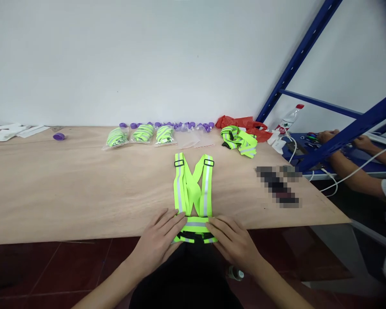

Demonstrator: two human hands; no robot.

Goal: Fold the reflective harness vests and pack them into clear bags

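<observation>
A neon yellow-green reflective vest (193, 189) with grey stripes and black buckles lies at the front edge of the wooden table, its straps crossed and pointing to the wall. My left hand (161, 236) grips the left end of its waist band, fingers on top and thumb beneath. At the band's right end, my right hand (233, 240) holds it the same way. The lower part of the band, with a black buckle, hangs at the table edge between my hands.
On the wooden table (83, 184), several bagged vests (143, 133) and purple rolls (189, 125) line the wall. A loose vest (239, 140) lies by a red bag (238, 122). Blue frame posts (299, 60) stand at right, near another person's arms (350, 171).
</observation>
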